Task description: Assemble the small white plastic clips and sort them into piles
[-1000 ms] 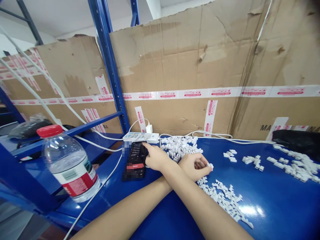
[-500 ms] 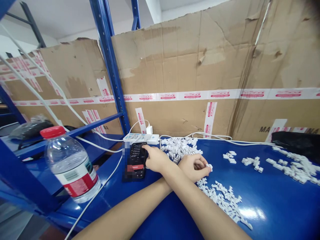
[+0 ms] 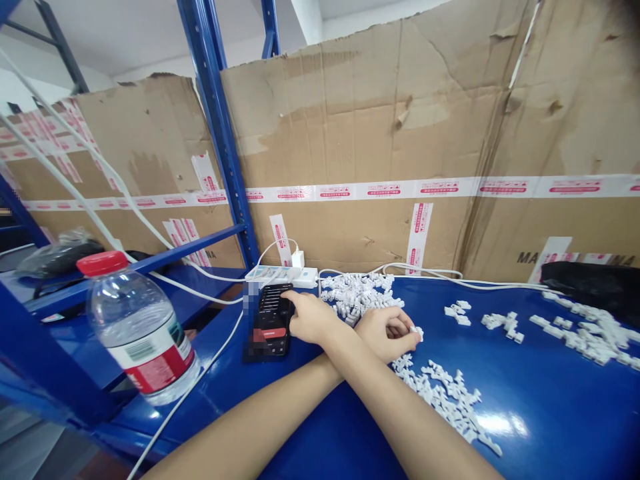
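My forearms are crossed, with the right one lying over the left. My left hand (image 3: 383, 333) pinches a small white plastic piece (image 3: 417, 333) between thumb and fingertips. The index finger of my right hand (image 3: 310, 319) is stretched out to the screen of a black phone (image 3: 273, 320), and its other fingers are partly curled and hidden. Behind my left hand is a heap of white pieces (image 3: 357, 293). More loose white pieces (image 3: 450, 400) are spread in front of it, to the right of my right forearm.
A water bottle (image 3: 145, 333) with a red cap stands left on the blue table (image 3: 565, 420). Behind the phone lies a white power strip (image 3: 305, 277) with cables. Small white clusters (image 3: 505, 325) and a black bag (image 3: 590, 287) are at right. Cardboard (image 3: 350, 147) rises behind.
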Demonstrator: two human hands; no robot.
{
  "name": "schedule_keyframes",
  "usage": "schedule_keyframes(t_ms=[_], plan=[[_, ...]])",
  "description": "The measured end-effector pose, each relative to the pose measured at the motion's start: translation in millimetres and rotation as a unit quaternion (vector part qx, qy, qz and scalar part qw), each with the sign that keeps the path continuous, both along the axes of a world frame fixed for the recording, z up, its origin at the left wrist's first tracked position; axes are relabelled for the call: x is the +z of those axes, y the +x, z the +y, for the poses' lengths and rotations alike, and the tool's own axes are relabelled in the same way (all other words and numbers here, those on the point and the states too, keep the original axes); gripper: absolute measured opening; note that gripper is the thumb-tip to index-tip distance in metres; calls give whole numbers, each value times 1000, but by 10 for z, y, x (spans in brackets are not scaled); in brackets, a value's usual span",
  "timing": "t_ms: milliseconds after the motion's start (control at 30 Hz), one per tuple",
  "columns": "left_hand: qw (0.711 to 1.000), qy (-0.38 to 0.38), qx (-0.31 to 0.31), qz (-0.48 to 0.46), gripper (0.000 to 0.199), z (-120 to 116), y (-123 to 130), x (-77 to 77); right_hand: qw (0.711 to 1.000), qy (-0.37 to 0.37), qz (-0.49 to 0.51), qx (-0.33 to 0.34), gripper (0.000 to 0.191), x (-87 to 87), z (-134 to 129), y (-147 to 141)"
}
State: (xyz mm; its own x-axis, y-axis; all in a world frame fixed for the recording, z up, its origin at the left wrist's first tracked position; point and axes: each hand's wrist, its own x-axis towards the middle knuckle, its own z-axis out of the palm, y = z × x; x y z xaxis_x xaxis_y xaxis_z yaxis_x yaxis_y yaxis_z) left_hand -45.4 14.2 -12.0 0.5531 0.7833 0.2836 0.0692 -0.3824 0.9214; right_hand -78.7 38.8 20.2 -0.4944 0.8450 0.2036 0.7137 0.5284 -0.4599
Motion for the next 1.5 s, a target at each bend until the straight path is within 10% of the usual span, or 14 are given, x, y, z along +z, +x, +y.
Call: schedule_keyframes(t_ms=[1500], plan=[[1000,-3,5,-1,12,5,11,-30,997,15,39,-70,45,137,-139,8]])
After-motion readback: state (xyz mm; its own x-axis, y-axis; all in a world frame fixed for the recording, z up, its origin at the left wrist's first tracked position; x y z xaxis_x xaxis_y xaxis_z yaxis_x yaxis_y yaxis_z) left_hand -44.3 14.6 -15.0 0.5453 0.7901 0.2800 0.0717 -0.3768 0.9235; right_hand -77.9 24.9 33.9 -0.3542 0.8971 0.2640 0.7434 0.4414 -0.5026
